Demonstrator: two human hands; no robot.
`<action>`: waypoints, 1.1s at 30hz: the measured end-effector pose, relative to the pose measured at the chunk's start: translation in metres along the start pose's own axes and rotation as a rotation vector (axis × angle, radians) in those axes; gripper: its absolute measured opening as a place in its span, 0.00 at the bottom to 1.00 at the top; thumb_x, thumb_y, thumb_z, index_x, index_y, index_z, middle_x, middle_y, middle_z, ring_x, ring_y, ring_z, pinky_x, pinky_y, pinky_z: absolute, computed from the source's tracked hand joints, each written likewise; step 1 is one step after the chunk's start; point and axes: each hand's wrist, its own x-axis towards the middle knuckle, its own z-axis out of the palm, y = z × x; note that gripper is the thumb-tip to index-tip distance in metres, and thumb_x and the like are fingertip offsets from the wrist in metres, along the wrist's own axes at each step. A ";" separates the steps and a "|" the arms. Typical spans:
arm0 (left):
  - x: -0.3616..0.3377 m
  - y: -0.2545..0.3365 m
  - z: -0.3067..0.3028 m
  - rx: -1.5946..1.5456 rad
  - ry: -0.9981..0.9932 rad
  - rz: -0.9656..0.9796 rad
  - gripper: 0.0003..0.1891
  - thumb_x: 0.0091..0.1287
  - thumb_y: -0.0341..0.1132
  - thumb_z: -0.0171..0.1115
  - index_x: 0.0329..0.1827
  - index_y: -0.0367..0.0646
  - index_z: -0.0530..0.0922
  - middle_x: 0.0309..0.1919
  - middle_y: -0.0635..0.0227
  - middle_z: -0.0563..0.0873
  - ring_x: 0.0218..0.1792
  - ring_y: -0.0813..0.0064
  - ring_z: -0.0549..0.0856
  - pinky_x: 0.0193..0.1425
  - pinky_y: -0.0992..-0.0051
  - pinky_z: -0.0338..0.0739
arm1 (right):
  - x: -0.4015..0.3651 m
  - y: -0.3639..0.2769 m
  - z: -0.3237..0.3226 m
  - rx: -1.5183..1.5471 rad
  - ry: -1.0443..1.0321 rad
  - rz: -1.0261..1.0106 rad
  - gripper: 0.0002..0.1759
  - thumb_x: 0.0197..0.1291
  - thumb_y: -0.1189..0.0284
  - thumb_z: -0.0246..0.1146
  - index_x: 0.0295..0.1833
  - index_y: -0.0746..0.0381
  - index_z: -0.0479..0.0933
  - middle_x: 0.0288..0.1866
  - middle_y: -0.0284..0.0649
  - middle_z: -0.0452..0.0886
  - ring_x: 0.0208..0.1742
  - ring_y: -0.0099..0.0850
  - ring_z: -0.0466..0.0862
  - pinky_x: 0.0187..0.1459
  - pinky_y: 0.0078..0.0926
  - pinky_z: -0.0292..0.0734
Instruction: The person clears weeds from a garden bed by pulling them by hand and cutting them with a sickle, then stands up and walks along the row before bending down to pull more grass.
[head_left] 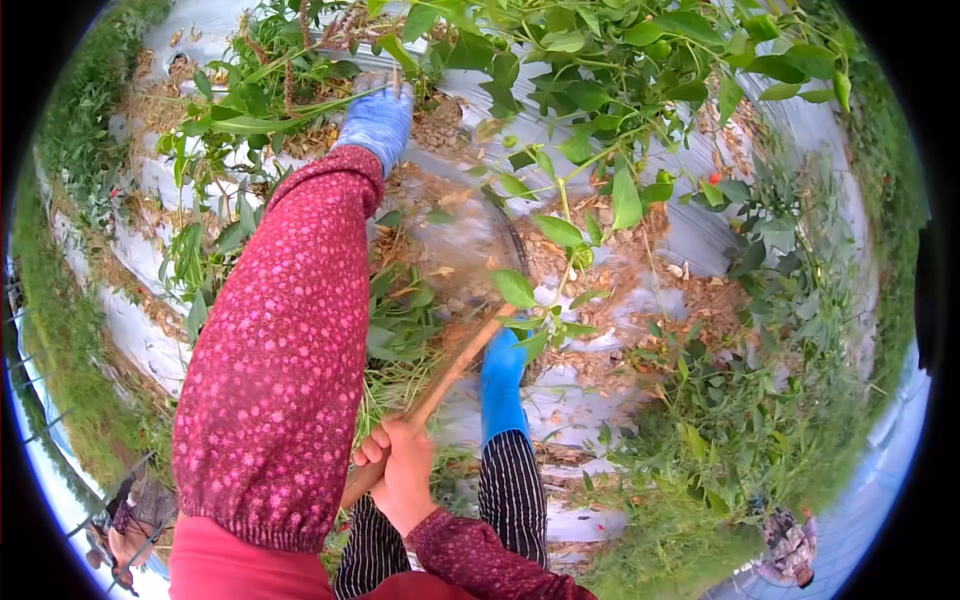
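Note:
My left hand [378,122], in a blue glove at the end of a dark red patterned sleeve, reaches forward into a clump of green weeds [262,95] and grips their stems. My right hand [402,462], bare, is closed around a wooden handle [440,385] of a tool. Its curved metal blade [512,245] is blurred and lies low over dry litter near the weeds. My blue boot [502,385] stands beside the handle, below a striped trouser leg.
Silver plastic mulch [700,240] covers the bed, strewn with dry husks. Pepper plants [620,70] with a few red fruits hang over the top and right. Grass lines both sides. Another person [790,548] crouches at lower right.

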 end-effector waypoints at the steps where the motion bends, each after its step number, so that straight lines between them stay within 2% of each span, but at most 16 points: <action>1: -0.004 0.005 0.005 -0.004 -0.002 -0.001 0.24 0.65 0.31 0.51 0.65 0.37 0.63 0.64 0.53 0.69 0.68 0.61 0.65 0.74 0.64 0.55 | -0.001 -0.001 0.003 -0.002 0.004 -0.001 0.05 0.62 0.76 0.53 0.38 0.56 0.64 0.24 0.30 0.63 0.22 0.24 0.66 0.27 0.28 0.68; 3: -0.011 0.008 0.009 -0.062 -0.226 0.311 0.23 0.67 0.32 0.48 0.66 0.39 0.64 0.66 0.56 0.67 0.70 0.62 0.63 0.74 0.63 0.54 | -0.002 0.000 0.009 0.040 -0.009 0.024 0.05 0.61 0.76 0.53 0.38 0.56 0.64 0.25 0.30 0.63 0.23 0.24 0.66 0.27 0.29 0.68; 4: -0.013 0.011 0.007 0.017 -0.348 0.388 0.23 0.68 0.31 0.43 0.67 0.40 0.63 0.68 0.59 0.64 0.70 0.62 0.63 0.73 0.64 0.56 | -0.002 0.001 0.012 0.037 -0.012 0.023 0.05 0.61 0.76 0.53 0.38 0.56 0.64 0.25 0.30 0.63 0.23 0.24 0.66 0.27 0.29 0.68; 5: -0.013 0.010 0.007 0.012 -0.348 0.386 0.23 0.68 0.31 0.43 0.67 0.40 0.63 0.68 0.59 0.64 0.70 0.62 0.63 0.73 0.64 0.56 | -0.002 0.002 0.013 0.044 -0.006 0.028 0.05 0.62 0.76 0.53 0.38 0.56 0.64 0.25 0.30 0.63 0.23 0.24 0.66 0.27 0.29 0.68; 8: -0.013 0.008 0.023 -0.020 -0.256 0.164 0.25 0.68 0.31 0.44 0.69 0.40 0.61 0.68 0.56 0.63 0.68 0.59 0.65 0.70 0.64 0.61 | 0.001 0.003 0.010 0.053 -0.011 0.031 0.05 0.62 0.76 0.53 0.38 0.56 0.63 0.25 0.30 0.63 0.23 0.24 0.66 0.28 0.28 0.68; 9: -0.010 0.006 0.014 -0.023 -0.260 0.166 0.25 0.68 0.31 0.44 0.69 0.40 0.61 0.68 0.56 0.63 0.68 0.59 0.65 0.70 0.64 0.61 | 0.002 0.004 0.009 0.059 -0.029 0.036 0.05 0.62 0.76 0.53 0.38 0.57 0.63 0.25 0.30 0.63 0.23 0.23 0.65 0.28 0.28 0.68; 11: 0.000 0.002 0.002 -0.187 -0.523 -0.074 0.23 0.68 0.34 0.47 0.66 0.38 0.64 0.70 0.56 0.61 0.69 0.59 0.65 0.67 0.62 0.66 | 0.003 0.005 0.007 0.052 -0.023 0.050 0.04 0.63 0.76 0.53 0.39 0.57 0.63 0.25 0.30 0.63 0.23 0.23 0.65 0.28 0.28 0.68; 12: -0.003 -0.001 0.005 -0.169 -0.338 -0.139 0.23 0.67 0.35 0.50 0.65 0.38 0.65 0.66 0.54 0.69 0.64 0.59 0.72 0.62 0.60 0.71 | 0.004 0.003 0.006 0.047 -0.020 0.059 0.04 0.63 0.76 0.52 0.39 0.57 0.63 0.25 0.30 0.63 0.24 0.23 0.65 0.28 0.28 0.68; 13: 0.001 -0.002 0.007 -0.175 -0.339 -0.134 0.23 0.67 0.35 0.50 0.65 0.38 0.65 0.66 0.54 0.69 0.64 0.59 0.72 0.62 0.60 0.71 | 0.006 0.003 0.006 0.049 -0.015 0.054 0.04 0.63 0.76 0.52 0.39 0.57 0.63 0.25 0.30 0.63 0.24 0.23 0.65 0.28 0.28 0.68; 15: 0.009 -0.005 0.006 -0.373 -0.539 -0.265 0.21 0.66 0.33 0.52 0.63 0.39 0.69 0.57 0.53 0.78 0.57 0.58 0.79 0.57 0.59 0.74 | 0.005 0.005 0.003 0.086 -0.046 0.083 0.04 0.63 0.76 0.52 0.39 0.57 0.63 0.25 0.30 0.63 0.24 0.23 0.65 0.28 0.28 0.68; 16: 0.008 -0.005 0.005 -0.358 -0.562 -0.258 0.17 0.65 0.32 0.52 0.56 0.42 0.77 0.50 0.54 0.83 0.51 0.57 0.83 0.54 0.58 0.76 | 0.004 0.005 0.004 0.094 -0.045 0.086 0.04 0.63 0.76 0.52 0.39 0.57 0.63 0.25 0.30 0.63 0.24 0.23 0.65 0.28 0.27 0.68; 20: 0.007 0.016 -0.003 -0.405 -0.549 -0.283 0.12 0.63 0.34 0.56 0.46 0.43 0.82 0.49 0.55 0.83 0.51 0.56 0.82 0.54 0.59 0.76 | 0.004 0.005 0.004 0.083 -0.036 0.094 0.04 0.62 0.76 0.52 0.39 0.57 0.63 0.25 0.29 0.63 0.24 0.22 0.65 0.28 0.26 0.67; 25: -0.015 0.027 -0.014 -0.391 -0.503 -0.152 0.12 0.62 0.33 0.56 0.45 0.43 0.82 0.44 0.54 0.85 0.47 0.57 0.84 0.50 0.59 0.78 | 0.004 0.006 0.004 0.096 -0.019 0.093 0.05 0.62 0.76 0.52 0.38 0.56 0.62 0.25 0.29 0.63 0.24 0.22 0.66 0.27 0.26 0.67; 29: -0.058 0.043 -0.038 -0.314 -0.439 0.108 0.10 0.61 0.33 0.56 0.43 0.43 0.82 0.37 0.56 0.86 0.40 0.59 0.86 0.44 0.60 0.80 | 0.003 0.006 0.006 0.083 -0.028 0.031 0.05 0.62 0.75 0.53 0.37 0.56 0.63 0.25 0.28 0.62 0.23 0.21 0.66 0.27 0.26 0.67; 31: -0.083 0.052 -0.059 -0.236 -0.527 0.306 0.09 0.61 0.33 0.55 0.41 0.43 0.81 0.34 0.55 0.86 0.39 0.59 0.86 0.43 0.61 0.80 | 0.004 0.010 0.007 0.056 -0.020 0.009 0.05 0.62 0.74 0.53 0.37 0.56 0.63 0.24 0.28 0.62 0.23 0.21 0.65 0.26 0.25 0.67; 33: -0.115 0.057 -0.074 -0.295 -0.463 0.324 0.10 0.61 0.33 0.55 0.42 0.43 0.81 0.33 0.55 0.86 0.39 0.59 0.86 0.43 0.61 0.80 | 0.006 0.012 0.003 0.050 -0.052 -0.015 0.05 0.62 0.74 0.53 0.37 0.56 0.63 0.24 0.28 0.62 0.23 0.21 0.65 0.26 0.25 0.68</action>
